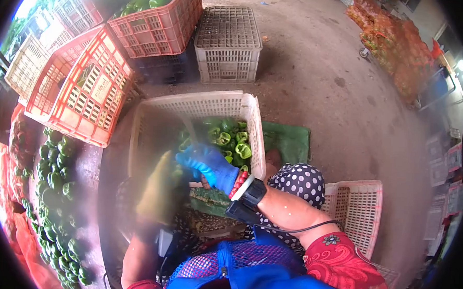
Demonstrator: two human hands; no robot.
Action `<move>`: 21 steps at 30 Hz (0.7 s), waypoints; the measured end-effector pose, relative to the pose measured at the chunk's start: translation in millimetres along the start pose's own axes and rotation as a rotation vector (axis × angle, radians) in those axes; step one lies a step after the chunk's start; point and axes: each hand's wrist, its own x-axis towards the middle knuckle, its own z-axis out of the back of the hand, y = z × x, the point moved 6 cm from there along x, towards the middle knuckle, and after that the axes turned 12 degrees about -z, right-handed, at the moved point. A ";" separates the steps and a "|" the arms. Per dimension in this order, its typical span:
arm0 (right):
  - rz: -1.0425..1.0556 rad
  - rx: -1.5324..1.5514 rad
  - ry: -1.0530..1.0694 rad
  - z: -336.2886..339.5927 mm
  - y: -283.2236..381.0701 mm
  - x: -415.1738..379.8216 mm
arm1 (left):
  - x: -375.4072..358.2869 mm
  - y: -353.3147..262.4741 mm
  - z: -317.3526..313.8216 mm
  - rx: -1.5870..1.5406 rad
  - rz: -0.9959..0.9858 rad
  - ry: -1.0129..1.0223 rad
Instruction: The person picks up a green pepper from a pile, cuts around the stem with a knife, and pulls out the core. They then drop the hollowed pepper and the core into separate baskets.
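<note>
My right hand (209, 167), in a blue glove, is closed over the near side of a pale plastic crate (254, 119); what its fingers grip is hidden. Beside it on the left is my left hand (157, 190) in a yellow glove. A hazy smear on the lens covers that glove, so its fingers cannot be made out. Inside the crate lie several green bell peppers (243, 150), some cut open with their pale insides showing. A faint light streak rises above the blue glove, too blurred to name.
Whole green peppers (56, 187) lie on the floor at left. An orange crate (95, 93) leans behind them. Farther back stand a pepper-filled crate (156, 33) and a grey crate (227, 55). Another pale crate (364, 214) is at my right. Filled net sacks (388, 45) rest on a cart.
</note>
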 end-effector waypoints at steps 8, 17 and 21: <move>0.309 -0.658 -0.138 39.3 9.6 -7.4 | -132.8 -100.2 178.2 1.901 -0.556 -0.364; 0.075 -0.571 -0.206 129.0 -121.4 83.5 | -25.1 -41.8 32.1 1.598 -0.656 0.218; 0.309 -0.662 -0.869 192.7 -81.1 79.8 | 90.9 109.2 15.2 1.866 -0.748 0.578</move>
